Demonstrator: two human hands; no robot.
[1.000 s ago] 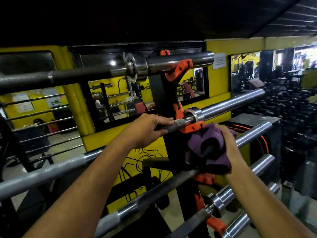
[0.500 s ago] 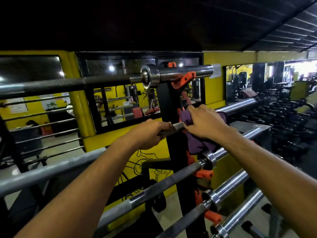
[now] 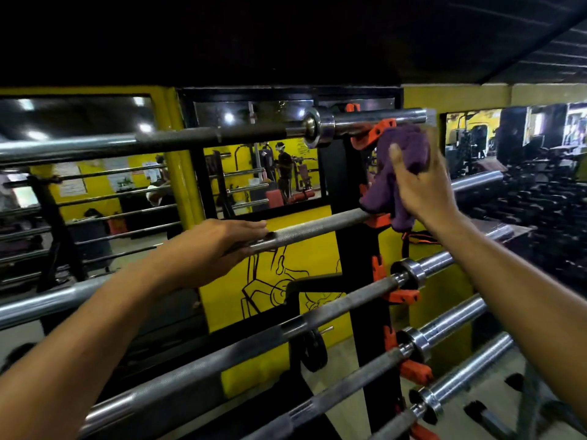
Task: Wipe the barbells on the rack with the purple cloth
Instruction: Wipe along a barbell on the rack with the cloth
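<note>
Several steel barbells lie across a black rack (image 3: 355, 249) on orange hooks. My left hand (image 3: 219, 246) rests on the knurled shaft of the second barbell (image 3: 305, 230), fingers fairly straight along it with the thumb underneath. My right hand (image 3: 419, 185) grips the bunched purple cloth (image 3: 397, 166), raised between the second bar and the sleeve of the top barbell (image 3: 378, 120). The cloth's upper part sits just under that top sleeve near an orange hook (image 3: 371, 134); whether it touches the sleeve is unclear. The cloth's lower end hangs down over the second bar at the rack post.
Lower barbells (image 3: 349, 303) slope down toward me, sleeves sticking out right. A mirror (image 3: 263, 176) on the yellow wall behind reflects gym machines and a person. Dumbbell racks (image 3: 546, 211) fill the dark right side. A small plate (image 3: 314, 350) hangs low on the rack.
My right hand has lifted the cloth off the second bar's collar up toward the top barbell's sleeve. My left hand has slid leftward along the second bar and loosened its hold.
</note>
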